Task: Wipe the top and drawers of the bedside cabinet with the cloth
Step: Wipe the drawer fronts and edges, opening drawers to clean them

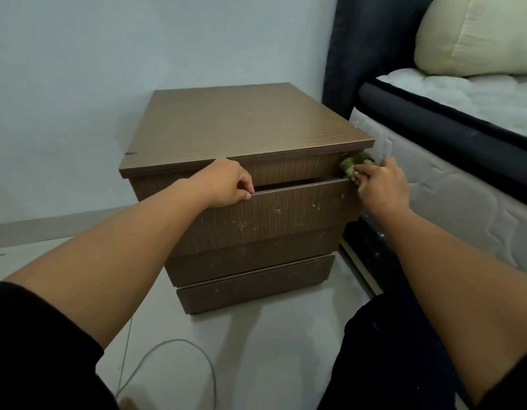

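- Bedroom corner: pale wall behind, bed (451,179) tight on the right, cabinet (244,125) on grey floor.
- Your right hand (380,184) pinches the bunched green cloth (352,167), pressed at the top drawer's (271,214) right upper corner, under the top's lip.
- Your left hand (226,184) hooks curled fingers over that drawer's front edge; it stands slightly pulled out.
- Keep the drawer braced, drag the cloth leftward along the rim, then down the speckled face.
- Lower drawers (256,279) likely remain; mind the cable (167,359) on the floor.
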Motion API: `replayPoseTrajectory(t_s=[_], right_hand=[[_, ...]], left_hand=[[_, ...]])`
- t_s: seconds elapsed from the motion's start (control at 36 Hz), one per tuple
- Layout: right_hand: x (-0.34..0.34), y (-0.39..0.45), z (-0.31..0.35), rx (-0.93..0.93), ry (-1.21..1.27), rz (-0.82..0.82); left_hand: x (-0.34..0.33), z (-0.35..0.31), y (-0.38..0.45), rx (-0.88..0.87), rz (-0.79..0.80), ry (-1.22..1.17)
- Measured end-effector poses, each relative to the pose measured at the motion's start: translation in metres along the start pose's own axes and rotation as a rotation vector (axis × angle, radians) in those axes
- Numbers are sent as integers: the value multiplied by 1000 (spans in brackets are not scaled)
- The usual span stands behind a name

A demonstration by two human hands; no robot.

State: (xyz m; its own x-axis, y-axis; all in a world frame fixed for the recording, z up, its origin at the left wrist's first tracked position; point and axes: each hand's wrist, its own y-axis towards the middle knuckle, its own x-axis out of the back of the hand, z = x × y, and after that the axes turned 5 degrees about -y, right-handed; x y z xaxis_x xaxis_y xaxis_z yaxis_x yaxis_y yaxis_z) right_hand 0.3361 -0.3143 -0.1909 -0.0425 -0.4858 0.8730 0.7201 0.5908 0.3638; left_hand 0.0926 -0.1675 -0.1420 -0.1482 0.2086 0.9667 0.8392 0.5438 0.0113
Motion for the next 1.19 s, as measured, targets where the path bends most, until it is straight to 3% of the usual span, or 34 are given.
replayPoseTrajectory(t_s=[0.14,0.5,0.83,1.19], right_hand=[[-4,4,-9,-267,190,-93],[-12,5,-3,-464,444,-143],[-13,15,-2,-580,475,-153],[-24,18,0,-609,551,-160]], left_hand=[[6,-9,7,-105,-11,218],[9,-20,38,-436,-194,504],[15,-21,56,-209,-10,317],[12,-18,60,-188,-5,329]])
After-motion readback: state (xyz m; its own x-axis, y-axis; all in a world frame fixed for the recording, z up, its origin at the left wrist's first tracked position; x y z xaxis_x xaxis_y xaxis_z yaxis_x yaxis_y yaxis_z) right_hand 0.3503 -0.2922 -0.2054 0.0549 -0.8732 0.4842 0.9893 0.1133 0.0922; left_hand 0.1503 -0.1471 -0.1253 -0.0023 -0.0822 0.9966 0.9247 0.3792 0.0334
